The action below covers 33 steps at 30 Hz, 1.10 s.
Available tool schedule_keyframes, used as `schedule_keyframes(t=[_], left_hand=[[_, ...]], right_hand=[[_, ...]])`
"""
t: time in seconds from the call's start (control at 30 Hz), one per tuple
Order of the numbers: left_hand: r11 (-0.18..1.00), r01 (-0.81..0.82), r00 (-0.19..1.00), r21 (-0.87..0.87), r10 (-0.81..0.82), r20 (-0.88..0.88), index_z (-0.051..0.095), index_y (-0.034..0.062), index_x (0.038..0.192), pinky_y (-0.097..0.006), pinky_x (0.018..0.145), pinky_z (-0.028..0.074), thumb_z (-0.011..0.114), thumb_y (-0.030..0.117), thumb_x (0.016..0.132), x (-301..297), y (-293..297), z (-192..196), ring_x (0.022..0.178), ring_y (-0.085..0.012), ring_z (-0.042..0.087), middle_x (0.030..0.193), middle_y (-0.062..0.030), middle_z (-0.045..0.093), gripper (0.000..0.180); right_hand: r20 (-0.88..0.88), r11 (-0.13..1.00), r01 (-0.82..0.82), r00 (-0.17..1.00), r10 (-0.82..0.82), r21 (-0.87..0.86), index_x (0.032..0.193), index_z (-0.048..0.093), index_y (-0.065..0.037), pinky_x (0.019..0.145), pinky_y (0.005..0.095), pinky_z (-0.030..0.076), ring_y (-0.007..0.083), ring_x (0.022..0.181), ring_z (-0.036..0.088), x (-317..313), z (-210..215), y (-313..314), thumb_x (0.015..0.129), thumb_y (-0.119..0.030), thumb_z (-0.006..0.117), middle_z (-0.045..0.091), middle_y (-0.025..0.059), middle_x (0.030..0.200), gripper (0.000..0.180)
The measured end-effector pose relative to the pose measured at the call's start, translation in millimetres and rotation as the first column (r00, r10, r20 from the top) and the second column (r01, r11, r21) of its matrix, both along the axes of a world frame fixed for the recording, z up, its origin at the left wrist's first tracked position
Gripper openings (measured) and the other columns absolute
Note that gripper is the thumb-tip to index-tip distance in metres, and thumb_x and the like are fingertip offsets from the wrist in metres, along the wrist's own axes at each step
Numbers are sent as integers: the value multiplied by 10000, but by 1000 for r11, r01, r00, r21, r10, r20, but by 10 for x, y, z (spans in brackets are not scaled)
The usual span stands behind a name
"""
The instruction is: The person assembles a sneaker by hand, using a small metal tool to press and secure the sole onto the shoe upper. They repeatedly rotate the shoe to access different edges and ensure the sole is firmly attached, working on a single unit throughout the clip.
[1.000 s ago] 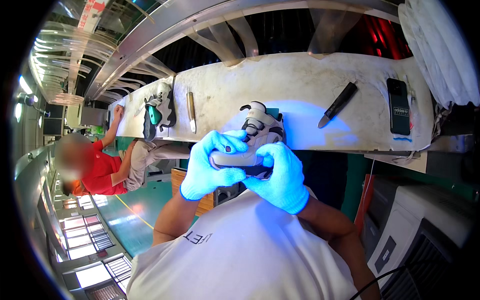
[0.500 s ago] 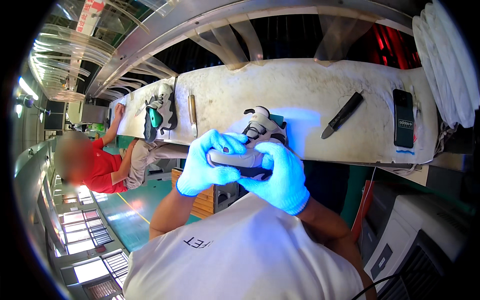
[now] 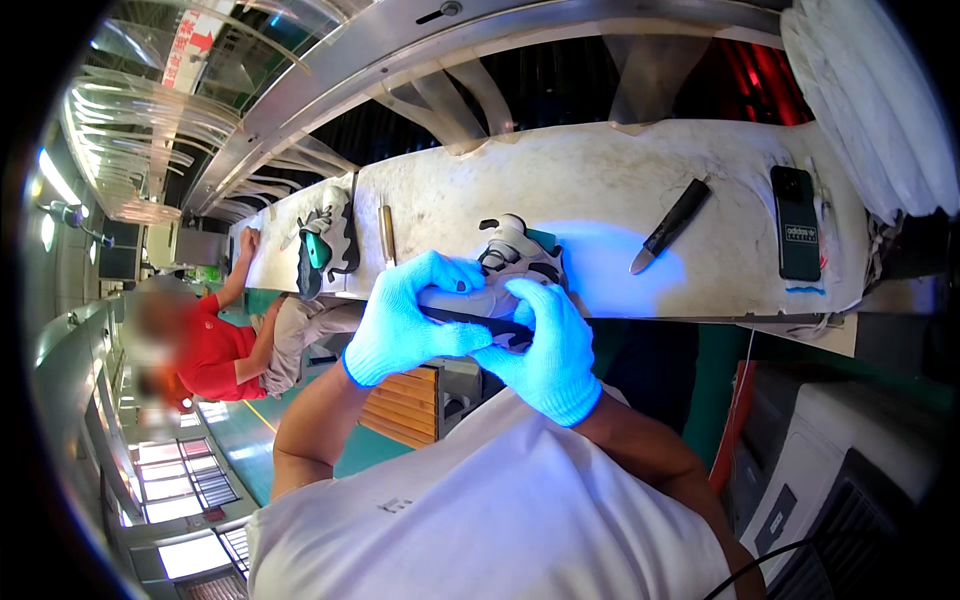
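Observation:
Between my gloved hands, at the near edge of the bench, is a grey and black sneaker (image 3: 518, 257) with a teal piece at its collar. Blue light falls on the gloves and on the bench beside them. My left hand (image 3: 412, 312) grips the toe end, its fingers over the upper and its thumb low along the sole. My right hand (image 3: 548, 350) is closed on the shoe's near side, fingertips on the upper and thumb toward the sole. The two thumbs come close together at the dark sole, and the palms hide part of the shoe.
On the pale bench (image 3: 590, 165) lie a black-handled knife (image 3: 672, 225), a wooden-handled blade (image 3: 387, 232) and a dark phone (image 3: 796, 222). Another sneaker (image 3: 325, 243) stands at the left, near a person in a red shirt (image 3: 225, 350). White cloth (image 3: 870, 100) hangs at the right.
The shoe has turned in my hands: its dark sole edge shows now where the pale toe faced me. Both hands keep their hold. The view has shifted slightly.

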<state>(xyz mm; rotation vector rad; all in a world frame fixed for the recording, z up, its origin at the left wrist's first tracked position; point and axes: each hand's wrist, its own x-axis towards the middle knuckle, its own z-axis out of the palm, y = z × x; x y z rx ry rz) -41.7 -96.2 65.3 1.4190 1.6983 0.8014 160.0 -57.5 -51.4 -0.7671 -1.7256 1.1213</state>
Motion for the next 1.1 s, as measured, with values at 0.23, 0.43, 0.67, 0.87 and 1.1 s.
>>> schedule_keyframes(t=[0.23, 0.43, 0.67, 0.87, 1.1], left_hand=[[991, 102, 995, 90, -99, -33, 755, 16, 1035, -432, 1061, 607, 1072, 197, 715, -14, 89, -16, 1215, -264, 756, 1166, -145, 803, 485], [986, 138, 990, 89, -137, -23, 757, 19, 1020, -462, 1072, 606, 1064, 172, 700, -86, 121, -13, 1238, -305, 765, 1157, -141, 805, 468], [988, 149, 989, 49, -149, 7, 751, 30, 1017, -452, 1071, 604, 1071, 174, 685, -216, 210, -9, 1222, -337, 781, 1150, -155, 804, 483], [963, 225, 970, 147, -236, 61, 719, 45, 1007, -479, 1082, 597, 1071, 158, 683, -489, 229, -217, 1162, -340, 791, 1125, -143, 807, 493], [940, 244, 970, -238, -232, 79, 629, 2, 1502, -455, 1182, 514, 982, 518, 784, -881, 245, -187, 1369, -355, 684, 1441, -242, 718, 953]], right_hand=[[-44, 996, 12, 999, -16, -89, 1444, 590, -62, 779, 441, 629, 285, 973, 739, 163, -174, -129, 766, -353, 1057, 711, 130, 1137, 872], [-72, 1000, -4, 997, 6, 21, 1422, 587, -79, 824, 433, 620, 318, 996, 754, 114, -209, 97, 764, -337, 1049, 740, 109, 1167, 844], [18, 997, -30, 999, 29, 67, 1406, 600, -87, 773, 416, 611, 266, 935, 741, 73, -181, 224, 751, -388, 1053, 722, 84, 1155, 851], [65, 993, -88, 994, 83, 79, 1359, 632, -78, 733, 392, 619, 231, 864, 767, -41, -221, 366, 697, -399, 1083, 743, 61, 1079, 863], [190, 979, -205, 960, 205, -22, 1422, 594, -125, 690, 495, 619, 337, 863, 776, -273, -153, 452, 728, -480, 1016, 723, 125, 1092, 886]])
